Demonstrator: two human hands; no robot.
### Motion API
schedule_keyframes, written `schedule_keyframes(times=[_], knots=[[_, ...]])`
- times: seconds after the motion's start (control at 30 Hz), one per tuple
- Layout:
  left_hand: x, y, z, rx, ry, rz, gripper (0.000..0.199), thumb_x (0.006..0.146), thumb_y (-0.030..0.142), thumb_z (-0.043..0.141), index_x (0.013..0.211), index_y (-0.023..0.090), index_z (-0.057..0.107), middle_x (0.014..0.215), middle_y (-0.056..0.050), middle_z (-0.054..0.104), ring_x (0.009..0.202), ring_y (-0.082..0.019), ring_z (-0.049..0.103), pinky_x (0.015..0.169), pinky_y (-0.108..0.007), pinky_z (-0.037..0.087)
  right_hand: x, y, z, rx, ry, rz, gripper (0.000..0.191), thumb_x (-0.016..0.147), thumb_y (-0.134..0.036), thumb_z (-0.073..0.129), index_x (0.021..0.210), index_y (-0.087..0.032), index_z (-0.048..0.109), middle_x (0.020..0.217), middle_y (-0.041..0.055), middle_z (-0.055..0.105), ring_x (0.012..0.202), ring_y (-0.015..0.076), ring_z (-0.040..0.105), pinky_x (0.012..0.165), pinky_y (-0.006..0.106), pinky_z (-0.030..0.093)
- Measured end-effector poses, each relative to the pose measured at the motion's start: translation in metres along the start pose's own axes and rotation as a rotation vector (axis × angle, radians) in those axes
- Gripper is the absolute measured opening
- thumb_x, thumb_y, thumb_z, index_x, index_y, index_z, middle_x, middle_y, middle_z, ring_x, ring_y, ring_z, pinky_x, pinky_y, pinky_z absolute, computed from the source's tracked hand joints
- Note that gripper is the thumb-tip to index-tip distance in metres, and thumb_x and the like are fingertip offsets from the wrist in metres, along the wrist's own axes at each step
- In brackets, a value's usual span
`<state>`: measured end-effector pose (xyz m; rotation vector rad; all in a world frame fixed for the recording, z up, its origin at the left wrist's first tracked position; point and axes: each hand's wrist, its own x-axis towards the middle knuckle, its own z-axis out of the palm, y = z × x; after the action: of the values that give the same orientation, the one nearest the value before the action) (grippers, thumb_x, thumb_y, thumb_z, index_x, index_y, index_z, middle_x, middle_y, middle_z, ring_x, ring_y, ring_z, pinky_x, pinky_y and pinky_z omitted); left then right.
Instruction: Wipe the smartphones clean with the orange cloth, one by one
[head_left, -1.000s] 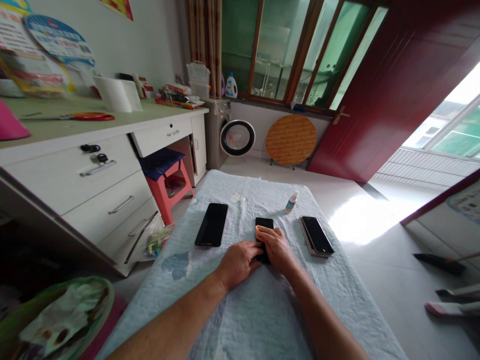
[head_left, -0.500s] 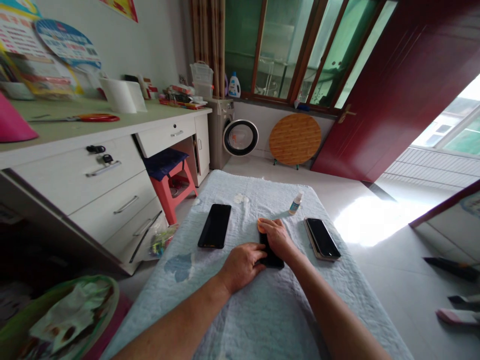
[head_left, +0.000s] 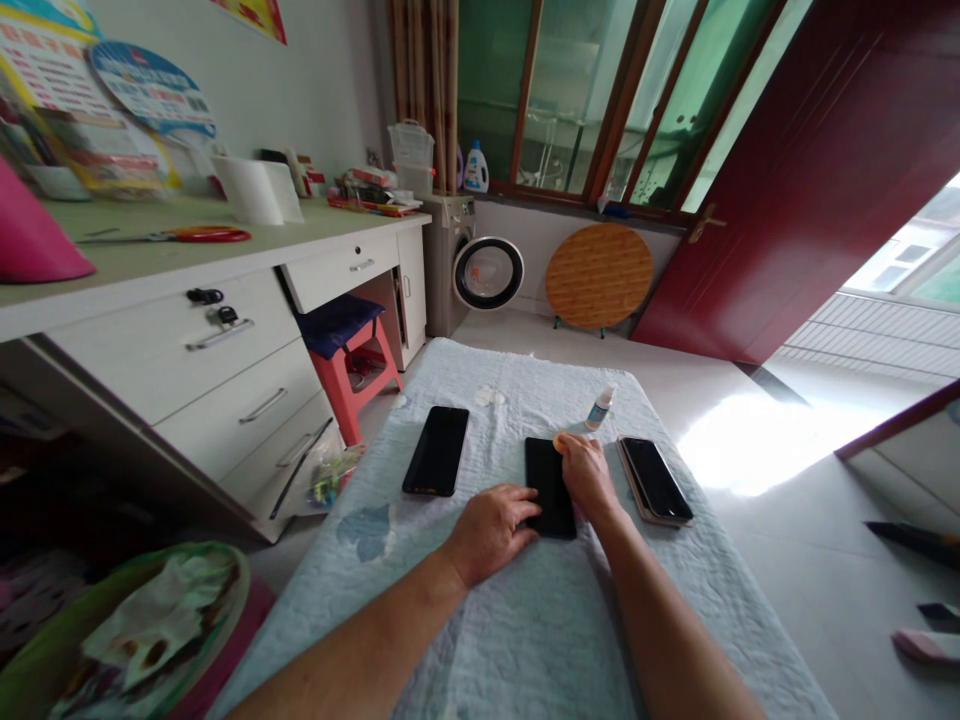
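Note:
A black phone (head_left: 550, 490) lies flat on the pale blue quilted cloth between my hands. My left hand (head_left: 491, 530) holds the phone at its left edge, fingers on the screen side and thumb by the lower corner. In my right hand (head_left: 589, 475) is a small round orange pad (head_left: 559, 441), pinched at the phone's upper right corner; most of it is hidden by the fingers. Another black phone (head_left: 437, 450) rests to the left. On the right lies a dark-screened phone (head_left: 656, 480) on top of a pale flat item. A small spray bottle (head_left: 601, 408) stands beyond my right hand.
The cloth-covered table (head_left: 480, 650) fills the front. To its left are a white desk (head_left: 172, 350), a red stool (head_left: 349, 375) and a waste bin (head_left: 240, 600). Behind stand a washing machine with its door (head_left: 489, 273) open and a round wooden tabletop (head_left: 598, 275).
My right hand and the orange pad have moved right across the phone, from its upper left to its upper right corner, uncovering more screen. My left hand stays at the edge.

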<state>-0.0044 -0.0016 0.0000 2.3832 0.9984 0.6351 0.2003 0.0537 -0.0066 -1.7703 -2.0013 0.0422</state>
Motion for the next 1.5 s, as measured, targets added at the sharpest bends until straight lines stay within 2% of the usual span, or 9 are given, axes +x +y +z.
schedule_keyframes(times=[0.1,0.23,0.4,0.63,0.87,1.07,1.2,1.33,1.5], knots=[[0.000,0.000,0.000,0.004,0.005,0.002,0.029,0.079,0.024,0.072,0.108,0.023,0.069,0.125,-0.005,0.063,0.114,-0.023,0.059,0.101,-0.036,0.044,-0.004,0.004,0.002,-0.006,0.016,0.029,0.032,0.087,-0.009,0.039,0.094,-0.017,0.069,0.098,0.0079,0.070,0.089,0.0189,0.057,0.084,0.028,0.035],[0.000,0.001,-0.002,0.006,-0.008,0.002,0.030,0.078,0.023,0.073,0.108,0.023,0.069,0.125,-0.005,0.064,0.114,-0.023,0.059,0.101,-0.036,0.044,-0.001,0.001,0.007,-0.008,0.041,0.017,0.033,0.088,-0.009,0.039,0.098,-0.018,0.069,0.103,0.0097,0.069,0.092,0.0211,0.056,0.086,0.031,0.036],[0.001,0.003,-0.004,0.001,-0.021,-0.007,0.030,0.079,0.023,0.072,0.109,0.023,0.069,0.124,-0.005,0.064,0.113,-0.023,0.059,0.101,-0.036,0.045,0.009,-0.010,0.010,-0.002,-0.020,-0.063,0.035,0.088,-0.009,0.038,0.103,-0.018,0.069,0.114,0.0091,0.067,0.097,0.0209,0.057,0.090,0.033,0.036],[0.000,0.003,-0.004,-0.001,-0.022,0.011,0.029,0.080,0.025,0.071,0.109,0.024,0.068,0.124,-0.005,0.064,0.114,-0.023,0.059,0.101,-0.035,0.044,0.016,-0.024,0.011,0.034,-0.072,-0.204,0.035,0.091,-0.012,0.039,0.107,-0.024,0.069,0.119,0.0051,0.065,0.098,0.0205,0.055,0.091,0.033,0.039],[0.000,0.003,-0.002,-0.051,-0.010,0.013,0.030,0.081,0.022,0.070,0.110,0.025,0.067,0.121,-0.002,0.064,0.111,-0.021,0.059,0.100,-0.034,0.044,0.016,-0.032,0.009,0.111,-0.129,-0.321,0.037,0.092,-0.012,0.039,0.099,-0.027,0.072,0.120,0.0003,0.065,0.098,0.0179,0.054,0.094,0.033,0.038],[0.000,0.001,0.000,-0.033,-0.002,-0.003,0.029,0.080,0.024,0.070,0.109,0.025,0.068,0.123,-0.004,0.064,0.112,-0.022,0.059,0.100,-0.035,0.045,0.015,-0.024,0.009,0.037,-0.082,-0.220,0.036,0.091,-0.012,0.040,0.107,-0.025,0.069,0.119,0.0042,0.065,0.101,0.0200,0.055,0.092,0.034,0.039],[0.000,0.001,0.000,-0.015,0.002,-0.007,0.030,0.079,0.024,0.072,0.109,0.023,0.069,0.123,-0.005,0.064,0.113,-0.023,0.059,0.100,-0.036,0.045,0.013,-0.015,0.005,-0.018,-0.033,-0.117,0.031,0.089,-0.010,0.040,0.100,-0.019,0.069,0.109,0.0089,0.068,0.098,0.0199,0.057,0.089,0.032,0.037],[0.000,-0.001,0.001,-0.009,-0.002,0.001,0.031,0.080,0.025,0.071,0.111,0.024,0.068,0.126,-0.005,0.063,0.115,-0.023,0.058,0.102,-0.037,0.044,0.007,-0.007,0.001,-0.059,-0.020,0.013,0.028,0.088,-0.010,0.041,0.093,-0.017,0.068,0.094,0.0093,0.069,0.092,0.0198,0.058,0.087,0.030,0.035],[0.001,0.001,-0.001,-0.012,-0.013,0.000,0.032,0.079,0.024,0.072,0.110,0.022,0.068,0.125,-0.006,0.063,0.115,-0.024,0.058,0.102,-0.037,0.044,-0.001,-0.007,-0.001,-0.089,0.000,0.027,0.028,0.086,-0.008,0.041,0.090,-0.018,0.068,0.089,0.0087,0.069,0.088,0.0197,0.056,0.084,0.030,0.035]])
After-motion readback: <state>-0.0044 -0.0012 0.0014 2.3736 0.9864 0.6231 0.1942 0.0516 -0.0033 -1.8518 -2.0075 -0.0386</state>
